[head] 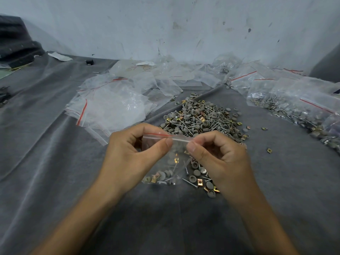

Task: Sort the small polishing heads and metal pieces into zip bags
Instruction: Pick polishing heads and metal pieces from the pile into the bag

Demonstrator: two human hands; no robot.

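Observation:
A small clear zip bag (171, 162) with a red line along its top hangs between my two hands in the middle of the view. My left hand (136, 153) pinches the bag's top strip on the left, and my right hand (219, 155) pinches it on the right. Grey round polishing heads, screws and brass clips lie in the bag's bottom. Behind the hands sits a big loose pile (202, 118) of the same grey heads, screws and brass pieces. A small group of pieces (202, 179) lies under my right hand.
Everything rests on a grey cloth (55, 162). Empty zip bags (114, 105) are heaped at the back left. Filled bags (298, 105) lie at the right. A few stray brass clips (269, 150) lie right of the pile. A pale wall stands behind.

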